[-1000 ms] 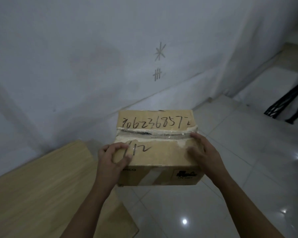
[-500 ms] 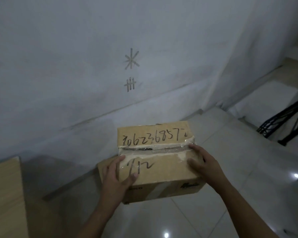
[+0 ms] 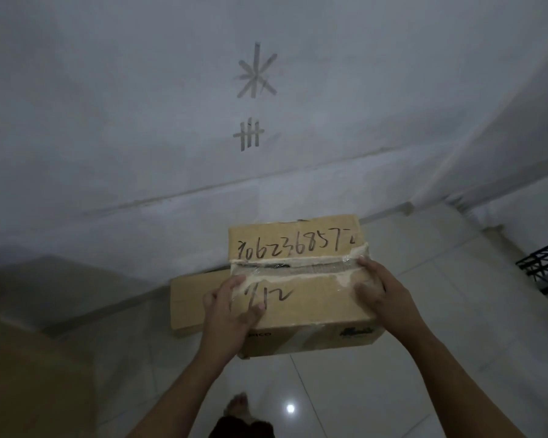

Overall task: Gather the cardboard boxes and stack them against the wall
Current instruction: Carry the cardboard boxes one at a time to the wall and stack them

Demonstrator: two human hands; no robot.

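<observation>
Wall (image 3: pixel 140 121) fills the upper view, with tiled floor (image 3: pixel 424 390) below. A flat cardboard box (image 3: pixel 190 301) lies at the wall's foot. The taped box (image 3: pixel 314 298), numbers inked on top, sits above it and offset right; I cannot tell whether the two touch. Its long axis runs left-right, parallel to the wall. Left hand (image 3: pixel 231 308) grips its left end and right hand (image 3: pixel 380 289) its right end, both equally near. Judgement: the next move goes forward and down, with a shift left to square the stack.

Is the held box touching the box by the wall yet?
Cannot tell: head view shows the held box overlapping the lower box, hiding any gap.
</observation>
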